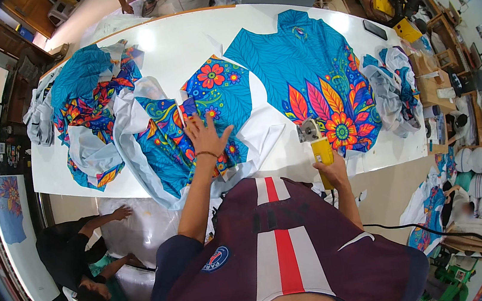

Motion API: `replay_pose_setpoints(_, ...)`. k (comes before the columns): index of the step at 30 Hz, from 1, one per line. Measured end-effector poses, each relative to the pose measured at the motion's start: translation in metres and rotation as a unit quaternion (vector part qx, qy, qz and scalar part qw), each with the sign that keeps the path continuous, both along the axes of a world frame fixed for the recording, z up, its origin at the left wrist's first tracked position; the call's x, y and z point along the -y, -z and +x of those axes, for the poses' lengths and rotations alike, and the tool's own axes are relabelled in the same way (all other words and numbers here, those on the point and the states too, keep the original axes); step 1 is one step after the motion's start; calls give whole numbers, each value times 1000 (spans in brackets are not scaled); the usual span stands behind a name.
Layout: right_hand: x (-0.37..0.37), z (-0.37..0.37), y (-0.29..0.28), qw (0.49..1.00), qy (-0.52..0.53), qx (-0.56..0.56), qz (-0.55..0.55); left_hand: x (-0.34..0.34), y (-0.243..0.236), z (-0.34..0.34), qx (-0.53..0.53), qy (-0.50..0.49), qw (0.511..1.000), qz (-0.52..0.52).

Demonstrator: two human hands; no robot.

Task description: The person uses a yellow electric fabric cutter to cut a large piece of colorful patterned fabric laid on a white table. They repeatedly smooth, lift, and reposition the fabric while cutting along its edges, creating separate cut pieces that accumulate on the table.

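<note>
My right hand (334, 170) grips the yellow body of an electric rotary cloth cutter (322, 154). The cutter's metal head rests by the lower left edge of a large blue garment panel (319, 75) printed with leaves and a red flower. My left hand (206, 135) lies with fingers spread on a smaller printed fabric piece (218, 87), left of that panel. White fabric margin (261, 142) shows between the two pieces. Under and left of my left hand, more printed cloth (158, 139) is bunched with its pale underside turned up.
A heap of printed cloth (82, 110) covers the white table's (178, 32) left end; crumpled scraps (393, 89) lie at its right end. A phone (375, 29) sits near the far right edge. The cutter's black cable (431, 228) trails right. A person (80, 260) bends at lower left.
</note>
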State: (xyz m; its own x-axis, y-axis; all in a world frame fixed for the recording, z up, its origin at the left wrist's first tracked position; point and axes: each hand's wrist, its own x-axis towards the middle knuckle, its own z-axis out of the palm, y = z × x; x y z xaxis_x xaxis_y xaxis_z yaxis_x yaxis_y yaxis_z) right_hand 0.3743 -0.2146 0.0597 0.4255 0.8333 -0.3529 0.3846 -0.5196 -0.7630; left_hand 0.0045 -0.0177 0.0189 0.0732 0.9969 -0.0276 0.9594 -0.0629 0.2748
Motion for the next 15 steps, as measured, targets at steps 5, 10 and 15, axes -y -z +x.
replay_pose_setpoints(5, 2, -13, -9, 999, -8, 28, -36, 46, 0, 57, 200, 262, 939, 95)
replay_pose_setpoints(10, -3, -26, -15, 988, -43, 132, -60, 54, 23, 85, 144, 251, 954, 74)
replay_pose_setpoints(15, -16, -51, -18, 977, -60, 186, -89, 44, 23, 50, 273, 61, 958, 70)
